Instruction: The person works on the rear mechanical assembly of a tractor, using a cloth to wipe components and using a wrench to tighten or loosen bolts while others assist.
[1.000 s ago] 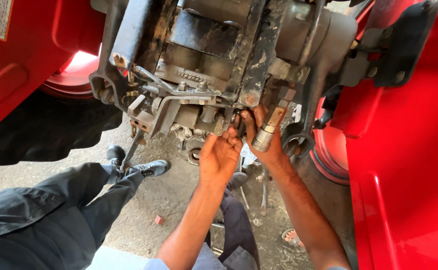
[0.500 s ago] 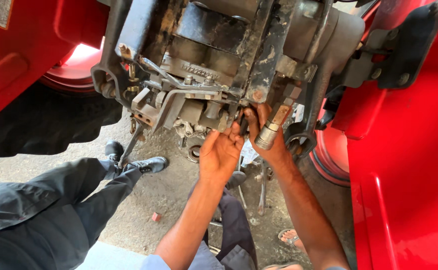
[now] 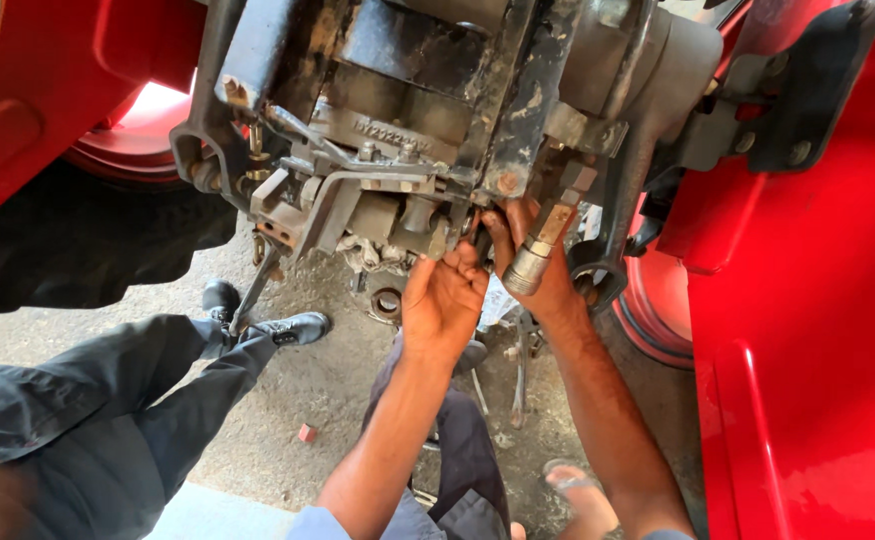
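Observation:
The grimy grey rear housing [image 3: 398, 130] of a red tractor hangs over me. My left hand [image 3: 443, 300] reaches up under it, its fingertips closed on a small dark fitting [image 3: 472, 232] at the housing's lower edge. My right hand [image 3: 548, 285] is raised beside it, with fingers pressed to the same spot. Its grip is hidden behind a silver cylindrical sleeve [image 3: 528, 265] that hangs from a rusty link. A curved grey lift arm [image 3: 618, 230] passes just to the right of my right hand.
Red fenders [image 3: 808, 330] close in on the right and upper left, with a black tyre [image 3: 68, 250] at the left. Another person's dark-trousered legs [image 3: 108, 400] and black shoes [image 3: 293, 328] stand on the gritty ground at left. Tools [image 3: 520, 375] lie on the ground below my hands.
Both hands have stayed at the same spot under the housing. My left hand's fingers have crept slightly higher onto the fitting. The other person's legs have barely moved.

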